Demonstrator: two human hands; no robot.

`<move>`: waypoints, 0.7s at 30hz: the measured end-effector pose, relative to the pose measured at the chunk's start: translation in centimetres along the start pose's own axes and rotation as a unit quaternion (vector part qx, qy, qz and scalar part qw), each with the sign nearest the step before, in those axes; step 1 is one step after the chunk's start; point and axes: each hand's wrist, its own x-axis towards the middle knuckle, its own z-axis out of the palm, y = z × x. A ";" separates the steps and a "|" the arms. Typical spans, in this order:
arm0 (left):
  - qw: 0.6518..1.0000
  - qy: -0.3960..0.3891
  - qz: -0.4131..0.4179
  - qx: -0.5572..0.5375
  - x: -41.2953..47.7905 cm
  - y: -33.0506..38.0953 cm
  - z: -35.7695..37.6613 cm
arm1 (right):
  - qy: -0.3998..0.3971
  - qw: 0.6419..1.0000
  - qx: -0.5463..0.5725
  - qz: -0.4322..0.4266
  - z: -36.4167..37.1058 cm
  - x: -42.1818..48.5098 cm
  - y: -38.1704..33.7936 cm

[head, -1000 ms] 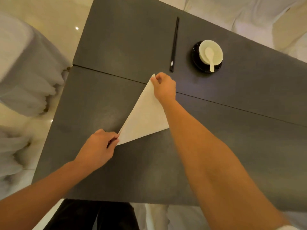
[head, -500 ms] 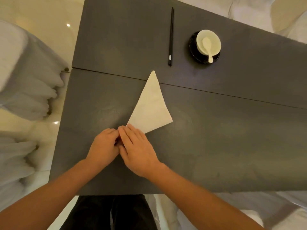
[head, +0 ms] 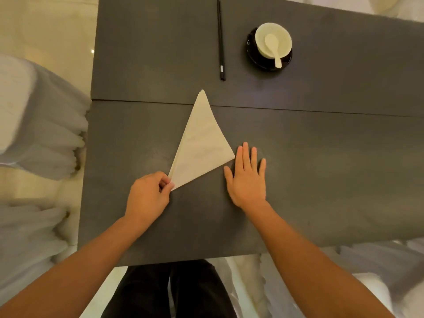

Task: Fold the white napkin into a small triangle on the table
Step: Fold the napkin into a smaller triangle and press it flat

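Observation:
The white napkin [head: 201,143] lies folded as a long triangle on the dark grey table [head: 309,157], its tip pointing away from me across the table's seam. My left hand [head: 148,196] pinches the napkin's near left corner between thumb and fingers. My right hand [head: 246,177] rests flat on the table with fingers spread, just right of the napkin's near right corner, holding nothing.
Black chopsticks [head: 221,40] lie at the far side. A white bowl with a spoon [head: 273,43] sits on a black saucer to their right. Chairs in white covers [head: 34,120] stand left of the table and at the near right.
My right hand drew back from the napkin's far tip to the near corner beside my left hand, then slid right along the near edge. My left hand kept the near left corner.

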 end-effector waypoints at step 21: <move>0.991 0.020 0.112 0.066 0.3 -0.5 0.4 | 0.003 0.978 -0.007 -0.207 -2.1 -1.1 -2.3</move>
